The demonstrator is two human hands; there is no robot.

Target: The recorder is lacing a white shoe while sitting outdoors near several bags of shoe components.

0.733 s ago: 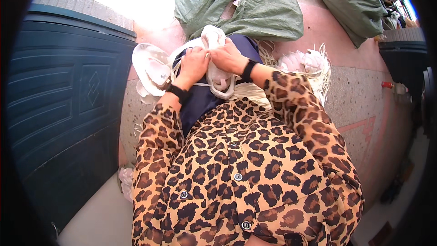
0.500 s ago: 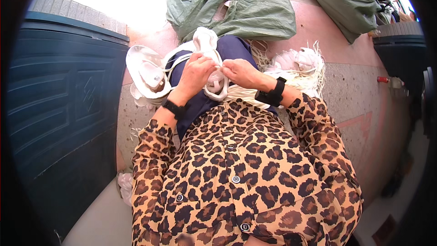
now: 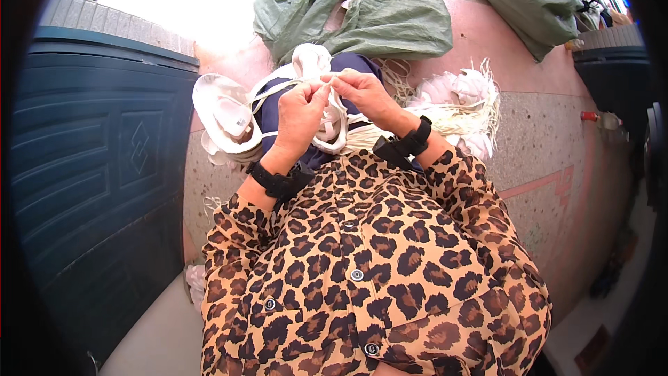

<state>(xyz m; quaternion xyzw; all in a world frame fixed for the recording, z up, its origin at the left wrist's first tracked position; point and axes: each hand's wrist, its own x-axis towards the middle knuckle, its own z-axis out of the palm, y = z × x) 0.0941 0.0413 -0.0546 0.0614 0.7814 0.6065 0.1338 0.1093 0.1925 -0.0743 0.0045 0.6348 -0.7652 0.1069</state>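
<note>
A white shoe [image 3: 311,61] lies across my dark-trousered lap, partly hidden behind my hands. My left hand [image 3: 300,113] is closed in a pinch on a white shoelace at the shoe's middle. Close against it, my right hand [image 3: 367,99] also pinches the lace, fingertips nearly touching the left ones. Just what each set of fingertips grips is too small to see fully. Beside my left knee sits another white shoe [image 3: 229,117], its opening facing up, with lace strands [image 3: 273,88] running between it and the lap. Several loose cream laces [image 3: 358,141] lie under my right wrist.
On the floor to the right is a heap of white shoe pieces and laces [image 3: 456,97]. A big green woven sack [image 3: 390,14] lies ahead, another green sack [image 3: 525,3] at the far right. A dark blue panelled door [image 3: 104,146] stands close on my left.
Both hands have risen slightly and drawn together above the shoe. My left hand has turned more upright, and the right fingers have moved left to meet it.
</note>
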